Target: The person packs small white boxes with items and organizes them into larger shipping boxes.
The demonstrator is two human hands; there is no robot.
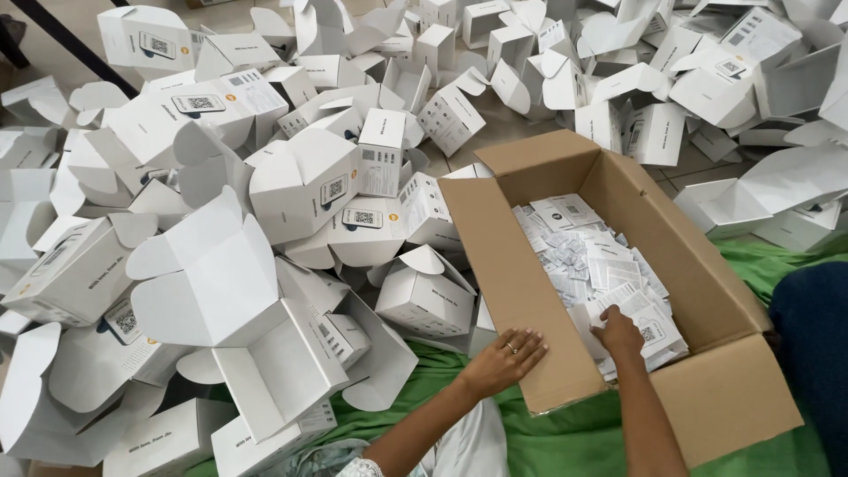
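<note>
A brown cardboard box (pixel 521 291) lies open on a green cloth (pixel 574 442), holding a heap of several small white printed leaflets (pixel 592 256). My right hand (pixel 618 334) reaches inside the box and rests fingers-down on the leaflets near its front end. Whether it grips one cannot be told. My left hand (pixel 505 353) lies flat, fingers spread, on the box's near left flap, holding nothing. A ring shows on one finger.
A big pile of several empty white folded cartons (pixel 265 230) with open flaps covers the floor to the left and along the back (pixel 618 79). A dark blue fabric shape (pixel 813 353) sits at the right edge. Bare floor shows at the top left.
</note>
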